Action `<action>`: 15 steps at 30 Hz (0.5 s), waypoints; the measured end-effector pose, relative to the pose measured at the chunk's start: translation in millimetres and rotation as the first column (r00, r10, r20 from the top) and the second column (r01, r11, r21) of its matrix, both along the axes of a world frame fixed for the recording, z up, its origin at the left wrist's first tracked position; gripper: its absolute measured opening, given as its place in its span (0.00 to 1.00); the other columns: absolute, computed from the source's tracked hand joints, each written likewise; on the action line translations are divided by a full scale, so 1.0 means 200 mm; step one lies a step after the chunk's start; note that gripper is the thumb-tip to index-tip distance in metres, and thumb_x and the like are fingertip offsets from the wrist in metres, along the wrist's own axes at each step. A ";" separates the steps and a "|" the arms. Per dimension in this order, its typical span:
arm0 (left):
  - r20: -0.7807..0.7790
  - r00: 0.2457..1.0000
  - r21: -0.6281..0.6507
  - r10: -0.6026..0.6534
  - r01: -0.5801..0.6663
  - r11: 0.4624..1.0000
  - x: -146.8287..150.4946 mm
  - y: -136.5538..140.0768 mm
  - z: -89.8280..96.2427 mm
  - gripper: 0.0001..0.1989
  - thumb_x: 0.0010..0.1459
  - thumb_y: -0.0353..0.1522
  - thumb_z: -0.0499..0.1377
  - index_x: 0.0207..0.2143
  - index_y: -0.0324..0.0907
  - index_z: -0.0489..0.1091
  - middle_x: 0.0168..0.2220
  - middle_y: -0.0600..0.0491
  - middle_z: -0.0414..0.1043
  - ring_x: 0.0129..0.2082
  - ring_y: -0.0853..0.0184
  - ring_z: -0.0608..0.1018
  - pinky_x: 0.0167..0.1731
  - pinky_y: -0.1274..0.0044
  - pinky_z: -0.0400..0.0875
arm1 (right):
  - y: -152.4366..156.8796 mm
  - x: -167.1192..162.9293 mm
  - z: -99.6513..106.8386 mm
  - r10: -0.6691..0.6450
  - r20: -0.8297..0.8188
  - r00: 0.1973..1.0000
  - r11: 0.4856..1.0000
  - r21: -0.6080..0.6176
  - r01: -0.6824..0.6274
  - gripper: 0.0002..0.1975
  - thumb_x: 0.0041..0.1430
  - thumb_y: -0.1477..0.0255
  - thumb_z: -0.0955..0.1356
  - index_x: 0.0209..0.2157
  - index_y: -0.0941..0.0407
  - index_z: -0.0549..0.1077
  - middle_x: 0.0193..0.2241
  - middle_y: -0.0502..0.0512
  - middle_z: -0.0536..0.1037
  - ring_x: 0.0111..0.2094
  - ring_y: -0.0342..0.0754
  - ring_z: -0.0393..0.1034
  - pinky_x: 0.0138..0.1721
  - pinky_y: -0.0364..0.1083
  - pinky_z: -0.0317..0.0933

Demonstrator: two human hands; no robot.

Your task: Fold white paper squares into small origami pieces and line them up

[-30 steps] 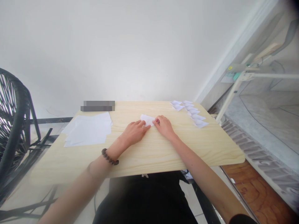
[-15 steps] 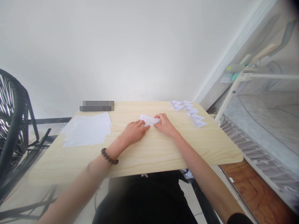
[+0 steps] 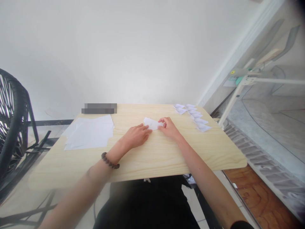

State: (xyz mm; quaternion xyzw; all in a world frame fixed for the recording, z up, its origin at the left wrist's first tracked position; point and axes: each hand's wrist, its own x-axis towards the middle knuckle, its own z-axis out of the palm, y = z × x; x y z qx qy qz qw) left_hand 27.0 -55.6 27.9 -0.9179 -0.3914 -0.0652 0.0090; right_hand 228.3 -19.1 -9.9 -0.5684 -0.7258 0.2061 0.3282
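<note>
Here's the small folded white paper (image 3: 153, 123), lying on the wood-grain desk (image 3: 147, 156), a hand at either end of it! On its left, the left hand (image 3: 137, 135) lies low with fingers loosely extended, fingertips pressing the paper's near-left edge; whether any of it is gripped there, I can't tell. Over on the right, the right hand (image 3: 168, 128) is curled nearly closed, thumb and fingers pinching the paper's right end. A dark beaded bracelet (image 3: 110, 161) circles the left wrist, nearer the body than that paper. Look well to the left of the paper: a spread of loose white sheets (image 3: 90, 133), overlapping untidily, and just beyond them a blurred-out dark block (image 3: 99, 108). To the right of the paper and farther back, folded paper pieces (image 3: 199, 121) overlap in a slanting row, with a shorter cluster (image 3: 179, 109) just beside it, and beyond the paper rises the pale wall (image 3: 143, 47)
</note>
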 end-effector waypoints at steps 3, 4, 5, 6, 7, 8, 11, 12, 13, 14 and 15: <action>-0.010 1.000 0.000 0.003 -0.003 1.000 0.00 0.00 0.00 0.14 0.59 0.34 0.45 0.45 0.45 0.63 0.47 0.50 0.66 0.49 0.62 0.66 0.43 0.71 0.64 | -0.02 -0.04 0.00 -0.037 0.104 0.994 0.998 0.061 0.031 0.14 0.44 0.67 0.67 0.35 0.54 0.66 0.36 0.52 0.63 0.34 0.45 0.62 0.39 0.47 0.58; -0.011 1.000 -0.001 0.000 0.000 1.000 0.00 0.01 0.00 0.14 0.59 0.34 0.45 0.45 0.45 0.63 0.47 0.50 0.65 0.49 0.61 0.66 0.43 0.70 0.64 | -0.02 -0.04 0.00 -0.036 0.117 0.993 0.998 0.062 0.029 0.14 0.44 0.67 0.67 0.36 0.53 0.66 0.36 0.52 0.63 0.35 0.45 0.62 0.40 0.47 0.57; -0.010 1.000 -0.005 -0.007 0.007 1.000 -0.01 0.01 -0.01 0.14 0.59 0.34 0.44 0.45 0.46 0.63 0.48 0.51 0.65 0.50 0.61 0.66 0.43 0.70 0.64 | -0.02 -0.04 -0.01 -0.030 0.118 0.993 0.998 0.055 0.023 0.14 0.44 0.67 0.67 0.36 0.53 0.66 0.36 0.52 0.63 0.35 0.45 0.62 0.39 0.47 0.57; -0.006 1.000 -0.012 -0.017 0.017 1.000 -0.01 0.02 -0.01 0.15 0.59 0.34 0.44 0.46 0.46 0.63 0.49 0.51 0.65 0.50 0.61 0.65 0.43 0.69 0.64 | -0.02 -0.04 -0.01 -0.022 0.109 0.994 0.999 0.044 0.017 0.13 0.45 0.68 0.66 0.36 0.53 0.66 0.36 0.52 0.63 0.34 0.45 0.62 0.39 0.46 0.58; -0.001 1.000 -0.021 -0.028 0.028 0.999 -0.02 0.02 -0.01 0.15 0.59 0.34 0.43 0.46 0.46 0.63 0.49 0.52 0.64 0.51 0.60 0.65 0.43 0.69 0.64 | -0.02 -0.03 -0.01 -0.014 0.097 0.995 0.999 0.034 0.011 0.13 0.46 0.69 0.66 0.36 0.53 0.66 0.36 0.52 0.63 0.34 0.44 0.62 0.39 0.46 0.58; 0.006 0.999 -0.033 -0.037 0.037 0.999 -0.03 0.02 0.00 0.15 0.59 0.34 0.43 0.46 0.46 0.63 0.49 0.52 0.65 0.51 0.60 0.65 0.43 0.69 0.64 | -0.02 -0.02 -0.01 -0.008 0.087 0.996 1.000 0.027 0.006 0.12 0.46 0.70 0.65 0.37 0.53 0.66 0.37 0.52 0.64 0.33 0.44 0.62 0.39 0.46 0.58; 0.027 0.998 -0.077 -0.052 0.054 0.996 -0.05 0.04 0.00 0.16 0.59 0.33 0.43 0.48 0.44 0.61 0.47 0.50 0.67 0.51 0.61 0.64 0.45 0.70 0.63 | -0.01 -0.02 -0.02 -0.009 0.090 0.996 1.000 0.022 0.007 0.12 0.47 0.70 0.65 0.37 0.53 0.66 0.37 0.52 0.64 0.33 0.43 0.63 0.38 0.45 0.58; 0.032 0.998 -0.092 -0.057 0.060 0.994 -0.05 0.04 0.01 0.16 0.59 0.32 0.43 0.48 0.44 0.61 0.47 0.50 0.67 0.52 0.61 0.64 0.45 0.70 0.63 | -0.01 -0.02 -0.02 -0.018 0.104 0.994 0.999 0.028 0.015 0.12 0.47 0.70 0.65 0.36 0.53 0.66 0.36 0.52 0.64 0.34 0.44 0.63 0.39 0.46 0.58; 0.036 0.997 -0.103 -0.063 0.066 0.992 -0.06 0.04 0.01 0.16 0.59 0.32 0.43 0.48 0.44 0.61 0.47 0.50 0.67 0.52 0.62 0.64 0.45 0.70 0.63 | -0.02 -0.03 -0.01 -0.027 0.122 0.992 0.999 0.035 0.023 0.12 0.46 0.68 0.66 0.36 0.53 0.66 0.36 0.51 0.64 0.35 0.44 0.63 0.39 0.46 0.57; 0.038 0.997 -0.111 -0.066 0.070 0.991 -0.06 0.04 0.01 0.16 0.59 0.32 0.43 0.48 0.45 0.61 0.49 0.51 0.65 0.52 0.62 0.63 0.46 0.70 0.63 | -0.02 -0.03 -0.01 -0.035 0.141 0.989 0.999 0.044 0.030 0.13 0.45 0.66 0.66 0.35 0.53 0.66 0.36 0.52 0.64 0.36 0.45 0.63 0.39 0.46 0.57; 0.039 0.997 -0.118 -0.066 0.070 0.991 -0.06 0.04 0.01 0.16 0.59 0.32 0.43 0.48 0.45 0.61 0.50 0.51 0.64 0.53 0.62 0.63 0.47 0.70 0.62 | -0.02 -0.04 -0.01 -0.041 0.159 0.986 0.998 0.052 0.033 0.14 0.44 0.64 0.67 0.35 0.53 0.67 0.36 0.52 0.64 0.37 0.46 0.63 0.40 0.47 0.57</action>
